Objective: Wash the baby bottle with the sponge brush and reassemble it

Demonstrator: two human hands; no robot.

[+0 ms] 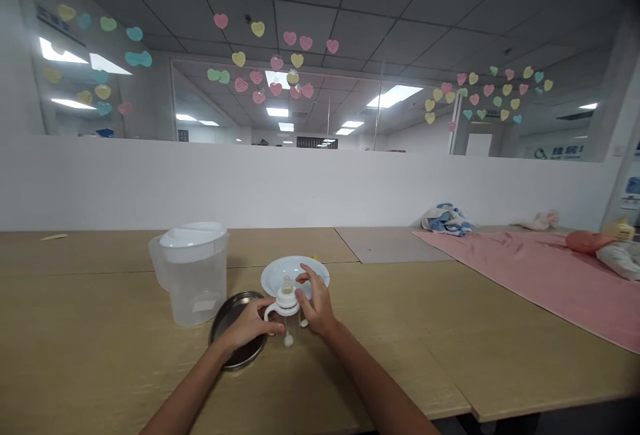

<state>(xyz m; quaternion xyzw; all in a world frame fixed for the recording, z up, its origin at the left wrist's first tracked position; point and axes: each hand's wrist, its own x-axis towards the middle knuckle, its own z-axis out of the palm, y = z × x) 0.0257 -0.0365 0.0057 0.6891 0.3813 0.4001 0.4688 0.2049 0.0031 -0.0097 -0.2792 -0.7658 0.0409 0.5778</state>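
Observation:
A clear baby bottle (293, 324) with a white collar, a pale teat and white side handles stands roughly upright before me. Inside it, a straw weight (289, 340) shows near the bottom. My left hand (253, 322) is closed on the bottle's left handle, thumb in front. Beside the collar is my right hand (316, 305), its fingers apart and raised near the teat; the thumb is at the collar's right edge. Behind the bottle lies a white plate (273, 275), partly covered by the right hand. A round metal tray (235, 308) sits under and beside my left hand.
A translucent lidded pitcher (195, 282) stands on the wooden table (125, 355) at left. To the right lie a pink cloth (540, 282), a crumpled blue-and-white cloth (447, 219) and a doll (593, 243). A white partition (300, 185) with glass above runs behind the table.

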